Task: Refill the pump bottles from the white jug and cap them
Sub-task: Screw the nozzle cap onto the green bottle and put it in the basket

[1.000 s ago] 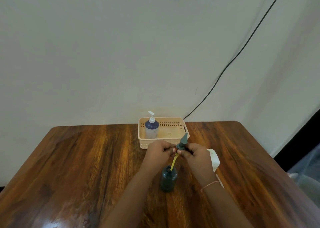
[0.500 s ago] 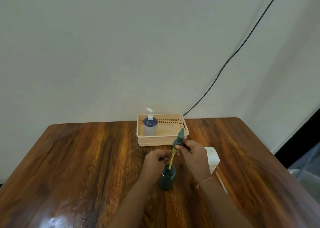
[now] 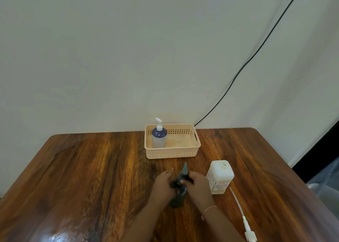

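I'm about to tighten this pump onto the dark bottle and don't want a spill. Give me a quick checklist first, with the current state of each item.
1. Pump head sits on the dark bottle: ok.
2. Bottle upright on the table: ok.
3. Left hand and right hand both gripping: ok.
4. Threads seated straight: cannot tell, hidden by fingers.
5. White jug capped: cannot tell.
6. Loose white pump clear of the elbows: ok.
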